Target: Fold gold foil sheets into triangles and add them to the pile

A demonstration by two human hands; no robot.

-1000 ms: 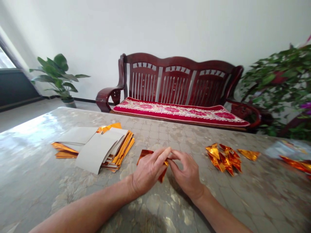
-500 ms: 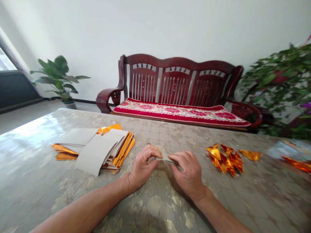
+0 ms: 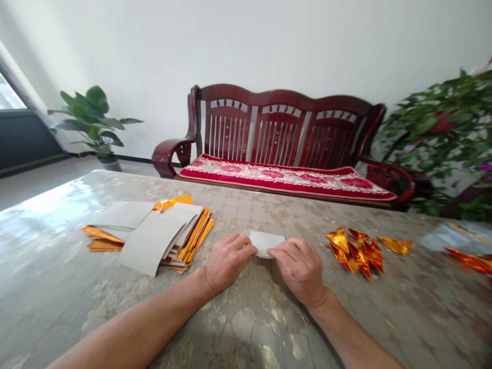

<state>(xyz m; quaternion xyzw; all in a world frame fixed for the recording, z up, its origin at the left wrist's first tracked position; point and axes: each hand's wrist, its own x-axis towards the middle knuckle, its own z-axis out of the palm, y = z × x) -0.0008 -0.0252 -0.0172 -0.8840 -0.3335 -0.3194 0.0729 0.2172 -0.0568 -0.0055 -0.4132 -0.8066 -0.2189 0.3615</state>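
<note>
Creasing this white-faced paper sheet [image 3: 267, 239] cleanly probably calls for level corners and even pressure along the fold. The left hand [image 3: 229, 259] pinches its left end and the right hand [image 3: 300, 264] its right; the sheet spans between their fingertips, over the surface [image 3: 415, 307].

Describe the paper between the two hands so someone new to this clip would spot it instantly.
Start at the dark red wooden bench, then come down to the patterned tabletop before it. Near the middle, the left hand and right hand pinch a small pale paper. Unlike the paper stack or orange folded pieces lying there, it is held.
</note>
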